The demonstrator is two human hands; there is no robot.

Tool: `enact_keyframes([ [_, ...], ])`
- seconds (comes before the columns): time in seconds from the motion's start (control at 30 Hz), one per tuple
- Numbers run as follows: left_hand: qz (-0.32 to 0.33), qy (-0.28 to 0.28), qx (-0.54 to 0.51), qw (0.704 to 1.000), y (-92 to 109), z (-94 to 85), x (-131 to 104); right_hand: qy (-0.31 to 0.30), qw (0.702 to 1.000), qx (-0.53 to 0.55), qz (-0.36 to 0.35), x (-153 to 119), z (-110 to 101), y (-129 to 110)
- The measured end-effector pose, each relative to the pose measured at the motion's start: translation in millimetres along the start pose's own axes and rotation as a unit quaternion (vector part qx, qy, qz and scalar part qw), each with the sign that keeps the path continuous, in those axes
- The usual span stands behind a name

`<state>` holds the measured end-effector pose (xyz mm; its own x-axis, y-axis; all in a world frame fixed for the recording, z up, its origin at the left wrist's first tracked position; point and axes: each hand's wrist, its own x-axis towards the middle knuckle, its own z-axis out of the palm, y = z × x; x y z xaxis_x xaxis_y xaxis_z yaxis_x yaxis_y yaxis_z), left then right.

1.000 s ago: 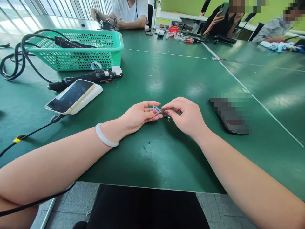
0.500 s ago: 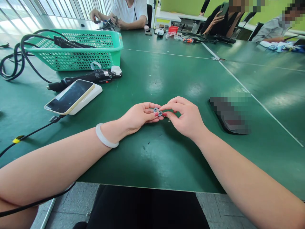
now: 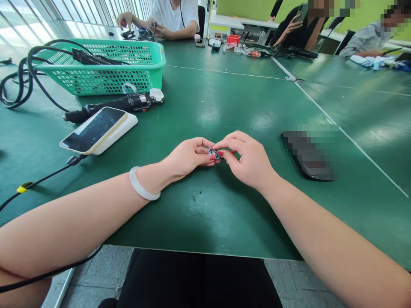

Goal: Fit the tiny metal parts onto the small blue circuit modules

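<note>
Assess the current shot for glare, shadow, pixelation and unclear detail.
Head view: soft glare on the green table, brighter near the window slats; head view: a diffuse shadow below the right hand; head view: pixelation masks part of the dark object at right; head view: the small part in the left hand is too tiny to make out.

Small part (image 3: pixel 211 151) you hold: mottled blue-grey and black.
Your nails (image 3: pixel 212 157): red.
Your bracelet (image 3: pixel 143 185): milky white.
Bench (image 3: pixel 205 226) before you: deep green, pale lines (image 3: pixel 353 142).
Basket (image 3: pixel 157 77): mint green, grid-patterned.
Cable (image 3: pixel 48 176): black, yellow band (image 3: pixel 24 188).
</note>
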<state>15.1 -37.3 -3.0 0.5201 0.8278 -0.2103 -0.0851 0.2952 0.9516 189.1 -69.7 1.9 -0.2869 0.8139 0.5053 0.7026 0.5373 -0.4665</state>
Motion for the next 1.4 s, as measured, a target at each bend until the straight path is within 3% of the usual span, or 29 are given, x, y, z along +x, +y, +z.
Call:
enact_keyframes([
  [0.4,0.055,0.005,0.166,0.985,-1,-2.3,1,-0.031,0.999,-0.04,0.003,0,0,-3],
  [0.87,0.051,0.003,0.181,0.982,-2,-2.1,1,-0.066,0.99,-0.117,-0.048,2,-3,-9],
  [1.4,0.064,0.004,0.198,0.978,-3,-3.4,2,-0.1,0.944,-0.296,-0.103,4,-6,-22],
])
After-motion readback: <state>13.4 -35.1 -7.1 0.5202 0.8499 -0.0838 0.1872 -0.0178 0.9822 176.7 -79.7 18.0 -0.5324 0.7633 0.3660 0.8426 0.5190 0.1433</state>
